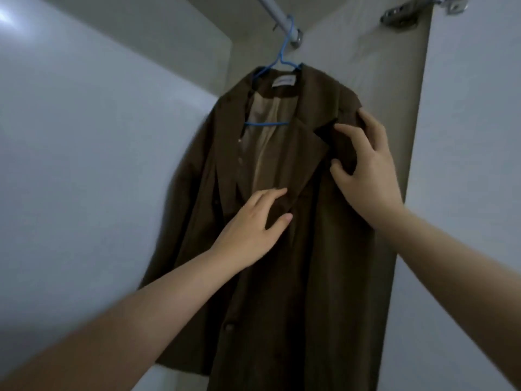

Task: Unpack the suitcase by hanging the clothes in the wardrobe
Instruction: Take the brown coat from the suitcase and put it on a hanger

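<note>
A long brown coat (296, 263) with a beige lining hangs on a blue hanger (277, 62). The hanger's hook sits over the white wardrobe rail (277, 14). My left hand (251, 224) is at the lower end of the coat's right-hand lapel, with the fold of cloth pinched between thumb and fingers. My right hand (366, 170) lies flat against the coat's upper right front, near the lapel notch and shoulder, its fingers spread and nothing clasped. The suitcase is out of view.
A white wardrobe wall (98, 165) stands to the left, and a white door (465, 193) with a metal hinge (400, 15) to the right. The beige back panel (406, 108) is close behind the coat. No other garment shows on the rail.
</note>
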`<action>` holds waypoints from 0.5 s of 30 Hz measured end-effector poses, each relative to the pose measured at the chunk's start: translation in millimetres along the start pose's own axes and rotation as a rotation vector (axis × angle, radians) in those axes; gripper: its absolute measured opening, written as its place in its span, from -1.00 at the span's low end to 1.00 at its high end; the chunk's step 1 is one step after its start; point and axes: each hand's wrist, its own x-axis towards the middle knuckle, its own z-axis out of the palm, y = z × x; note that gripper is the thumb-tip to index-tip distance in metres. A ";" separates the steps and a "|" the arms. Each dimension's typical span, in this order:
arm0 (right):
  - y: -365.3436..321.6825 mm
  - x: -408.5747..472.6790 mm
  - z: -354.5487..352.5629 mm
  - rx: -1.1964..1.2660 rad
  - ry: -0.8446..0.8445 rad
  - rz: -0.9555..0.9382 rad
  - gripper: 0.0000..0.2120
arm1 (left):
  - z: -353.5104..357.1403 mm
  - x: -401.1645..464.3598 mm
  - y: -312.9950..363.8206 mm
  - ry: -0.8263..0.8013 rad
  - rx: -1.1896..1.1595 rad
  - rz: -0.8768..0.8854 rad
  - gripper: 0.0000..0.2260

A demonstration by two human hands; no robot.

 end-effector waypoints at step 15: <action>-32.5 -401.9 45.3 0.489 -0.297 0.710 -0.50 | 168.5 -257.7 -29.0 -0.097 -0.334 -0.423 -0.67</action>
